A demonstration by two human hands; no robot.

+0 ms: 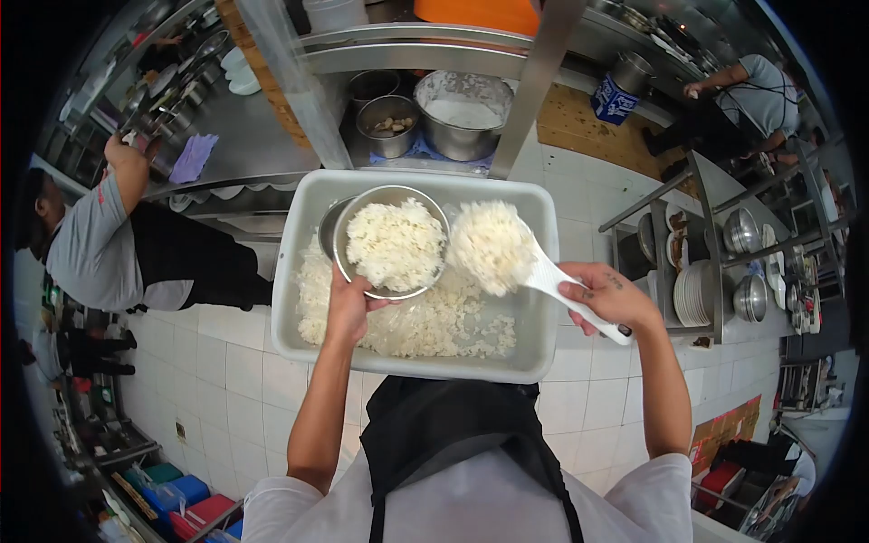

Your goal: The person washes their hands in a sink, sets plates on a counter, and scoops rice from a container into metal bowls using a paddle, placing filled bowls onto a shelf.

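A metal bowl [441, 258] filled with white rice is held by my left hand [347, 308], its fingers at the near rim and underside. My right hand [602, 294] is closed round the handle of a white rice paddle [548, 279]. A heap of rice [493, 244] sits on the paddle's blade, just right of the bowl. Both are above a large white tub [549, 317], where loose rice [434, 330] lies mostly at the left and near side. Another metal bowl [328, 226] shows partly behind the held one.
Beyond the tub, a shelf [362, 161] bears several metal pots [389, 145]. One person [100, 231] stands at a counter on the left, another [765, 90] at the upper right. A rack with stacked plates [692, 294] stands on the right. Coloured bins [176, 493] are at lower left.
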